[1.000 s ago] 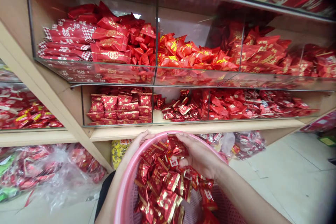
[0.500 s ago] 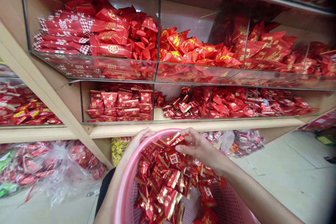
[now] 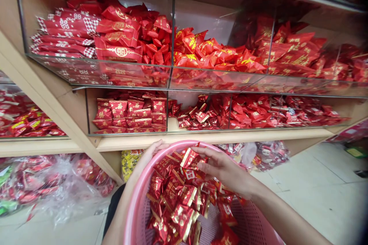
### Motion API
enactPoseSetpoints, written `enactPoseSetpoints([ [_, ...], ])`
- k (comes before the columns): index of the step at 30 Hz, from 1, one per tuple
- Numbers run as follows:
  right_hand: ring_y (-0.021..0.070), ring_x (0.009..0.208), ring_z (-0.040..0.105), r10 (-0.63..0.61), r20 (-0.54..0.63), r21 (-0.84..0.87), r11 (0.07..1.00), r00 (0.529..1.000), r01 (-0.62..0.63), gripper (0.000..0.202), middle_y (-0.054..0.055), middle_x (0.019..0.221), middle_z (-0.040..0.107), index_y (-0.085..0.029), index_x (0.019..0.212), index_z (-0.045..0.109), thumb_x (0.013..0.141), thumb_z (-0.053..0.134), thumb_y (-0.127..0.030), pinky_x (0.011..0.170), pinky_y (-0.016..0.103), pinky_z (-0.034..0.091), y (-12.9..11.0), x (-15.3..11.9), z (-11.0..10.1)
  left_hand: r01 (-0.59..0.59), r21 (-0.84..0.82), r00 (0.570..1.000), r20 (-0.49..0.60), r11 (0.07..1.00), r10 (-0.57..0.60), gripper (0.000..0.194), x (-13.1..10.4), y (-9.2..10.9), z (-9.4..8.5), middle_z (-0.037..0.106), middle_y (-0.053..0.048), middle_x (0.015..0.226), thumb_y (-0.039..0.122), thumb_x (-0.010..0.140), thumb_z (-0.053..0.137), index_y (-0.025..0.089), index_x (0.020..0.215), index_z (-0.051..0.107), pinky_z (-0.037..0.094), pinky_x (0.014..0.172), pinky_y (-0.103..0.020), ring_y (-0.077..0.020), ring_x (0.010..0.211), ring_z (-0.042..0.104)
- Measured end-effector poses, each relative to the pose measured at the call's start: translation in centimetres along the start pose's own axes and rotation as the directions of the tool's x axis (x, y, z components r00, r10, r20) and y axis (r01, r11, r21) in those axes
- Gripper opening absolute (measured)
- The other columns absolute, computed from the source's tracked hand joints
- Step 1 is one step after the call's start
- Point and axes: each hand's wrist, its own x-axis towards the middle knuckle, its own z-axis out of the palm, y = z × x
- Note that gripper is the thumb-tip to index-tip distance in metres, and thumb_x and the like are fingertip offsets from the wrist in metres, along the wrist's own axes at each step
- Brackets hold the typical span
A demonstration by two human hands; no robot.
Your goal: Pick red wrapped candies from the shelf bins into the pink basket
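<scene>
A pink perforated basket (image 3: 134, 199) holds many red and gold wrapped packets (image 3: 184, 218). My left hand (image 3: 155, 149) is at the basket's far left rim, its fingers partly hidden behind the rim. Inside the basket near the far rim, my right hand (image 3: 214, 164) has its fingers stretched and apart. Those fingers touch or hover over a red packet with a gold edge (image 3: 190, 157), and it does not look gripped. Just below them lies a packet with a white label (image 3: 190, 175).
Glass-fronted shelves (image 3: 201, 134) hold red packets in compartments, with small square ones (image 3: 118, 109) at lower left. Clear plastic bags of packets (image 3: 69, 187) lie on the tiled floor (image 3: 322, 183) under the shelf. Yellow packets (image 3: 129, 164) stand behind the basket.
My right hand's fingers have straightened and shifted slightly down. The gold-edged packet under them has tilted and moved a little left and down.
</scene>
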Motion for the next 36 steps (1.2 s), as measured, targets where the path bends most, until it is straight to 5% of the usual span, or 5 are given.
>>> enactPoseSetpoints([
  [10,0.0163,0.095,0.053,0.085,-0.039,0.331,0.941,0.996,-0.068,0.038,0.003,0.121,0.048,-0.029,0.109,0.054,0.073,0.065,-0.031,0.075,0.029,0.049,-1.1,-0.9,1.0,0.004,0.000,1.000,0.009,1.000,-0.004,0.025,-0.2,0.1,0.3,0.073,-0.008,0.077,0.032,0.079,0.055,0.010,0.081,0.068,0.048,0.073,-0.026,-0.0225,0.078,0.066],
  [14,0.0188,0.101,0.053,0.049,-0.133,0.194,0.981,0.990,-0.022,0.045,0.004,0.119,0.053,-0.026,0.108,0.054,0.066,0.070,-0.028,0.085,0.032,0.044,-0.4,-1.1,1.9,0.010,0.004,1.000,0.006,1.000,-0.010,0.027,-0.2,0.2,0.3,0.072,-0.009,0.078,0.033,0.079,0.055,0.010,0.084,0.067,0.048,0.074,-0.026,-0.0226,0.079,0.066],
  [18,0.0201,0.087,0.056,-0.015,-0.248,-0.053,0.999,0.969,0.002,0.033,0.004,0.096,0.062,-0.024,0.101,0.056,0.071,0.063,-0.035,0.074,0.034,0.047,0.8,-1.1,2.5,0.016,0.007,1.000,0.008,1.000,-0.016,0.028,-0.4,0.3,0.3,0.072,-0.009,0.080,0.034,0.079,0.055,0.009,0.086,0.067,0.047,0.074,-0.026,-0.0225,0.080,0.066],
  [29,0.0281,0.092,0.052,-0.032,-0.318,-0.549,0.821,0.947,-0.157,0.039,0.009,0.092,0.061,-0.023,0.104,0.060,0.074,0.054,-0.046,0.080,0.044,0.039,1.3,-1.6,4.1,0.035,0.000,0.999,0.040,0.999,-0.035,0.030,-0.7,0.5,0.4,0.072,-0.009,0.079,0.035,0.079,0.055,0.009,0.091,0.066,0.048,0.070,-0.027,-0.0228,0.076,0.066],
  [36,0.0234,0.077,0.057,-0.092,-0.266,-0.601,0.794,0.960,-0.090,0.031,0.009,0.084,0.065,-0.020,0.098,0.061,0.082,0.045,-0.041,0.068,0.037,0.041,1.3,-1.0,5.1,0.041,-0.013,0.997,0.058,0.999,-0.041,0.033,-1.0,0.6,0.5,0.072,-0.010,0.078,0.037,0.078,0.055,0.009,0.093,0.066,0.050,0.067,-0.028,-0.0240,0.074,0.067],
])
